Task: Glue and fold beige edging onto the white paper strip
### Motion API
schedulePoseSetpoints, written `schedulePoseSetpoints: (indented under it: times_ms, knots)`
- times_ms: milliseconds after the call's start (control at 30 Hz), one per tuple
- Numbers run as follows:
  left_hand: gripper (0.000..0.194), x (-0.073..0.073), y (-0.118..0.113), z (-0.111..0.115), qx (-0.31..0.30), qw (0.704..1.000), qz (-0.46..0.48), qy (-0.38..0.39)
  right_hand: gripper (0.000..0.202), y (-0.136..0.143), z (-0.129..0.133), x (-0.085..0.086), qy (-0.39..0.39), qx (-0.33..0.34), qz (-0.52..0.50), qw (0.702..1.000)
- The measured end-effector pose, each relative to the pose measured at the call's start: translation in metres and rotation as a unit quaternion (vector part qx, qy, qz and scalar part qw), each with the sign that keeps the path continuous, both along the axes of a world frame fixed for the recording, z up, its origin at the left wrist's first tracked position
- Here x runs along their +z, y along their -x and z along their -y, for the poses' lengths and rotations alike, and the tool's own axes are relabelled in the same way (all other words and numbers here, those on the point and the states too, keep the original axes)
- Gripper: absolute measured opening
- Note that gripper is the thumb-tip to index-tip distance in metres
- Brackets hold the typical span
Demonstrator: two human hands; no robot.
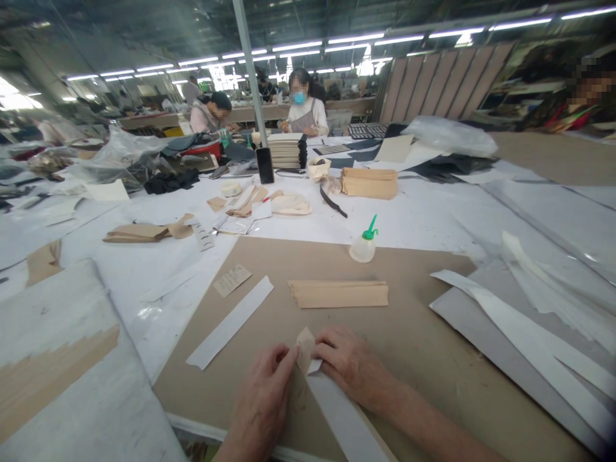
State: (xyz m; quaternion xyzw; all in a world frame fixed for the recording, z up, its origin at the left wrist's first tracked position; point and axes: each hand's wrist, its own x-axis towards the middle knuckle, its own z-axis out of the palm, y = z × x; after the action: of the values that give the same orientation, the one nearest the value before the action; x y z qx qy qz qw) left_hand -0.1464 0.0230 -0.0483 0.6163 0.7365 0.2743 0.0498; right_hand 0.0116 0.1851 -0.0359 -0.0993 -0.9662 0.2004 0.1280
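A tan strip (305, 340) lies slantwise on the brown board, with a white strip (342, 414) laid along it. My left hand (264, 394) is closed, its thumb and forefinger pinching the left edge of the tan strip near its far end. On the other side, my right hand (353, 366) has its fingers curled over the end of the white strip, a corner of which stands up slightly. Part of both strips is hidden under the right hand. Beyond the hands sits a stack of folded tan strips (339, 294); a loose white strip (231, 323) lies to the left.
The brown board (231, 401) covers the near table. A bottle with a green nozzle (363, 248) stands at its far edge, and a written card (233, 280) lies left. Grey-white sheets (520, 340) are at right. A phone (264, 165) leans on a pole; co-workers sit beyond.
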Motion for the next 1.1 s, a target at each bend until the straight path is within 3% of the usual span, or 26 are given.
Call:
schedulePoseSetpoints:
  times_ms: [133, 300, 567, 1100]
  knots:
    - [0.055, -0.0015, -0.0006, -0.0051, -0.039, 0.979, -0.196, 0.037, 0.016, -0.0024, 0.0035, -0.0039, -0.014, -0.007, -0.014, 1.0]
    - [0.048, 0.0009, -0.0007, -0.006, -0.075, 0.948, -0.298, 0.076, 0.015, -0.0025, 0.0041, -0.0062, -0.017, -0.011, -0.025, 0.999]
    - [0.048, 0.005, 0.0002, -0.0063, -0.111, 0.929, -0.336, 0.109, 0.011, -0.0023, 0.0047, -0.0045, -0.022, -0.016, -0.015, 1.0]
    - [0.047, 0.007, 0.001, -0.0055, -0.101, 0.931, -0.321, 0.139, 0.013, -0.0016, 0.0047, -0.0089, -0.044, -0.02, -0.021, 0.999]
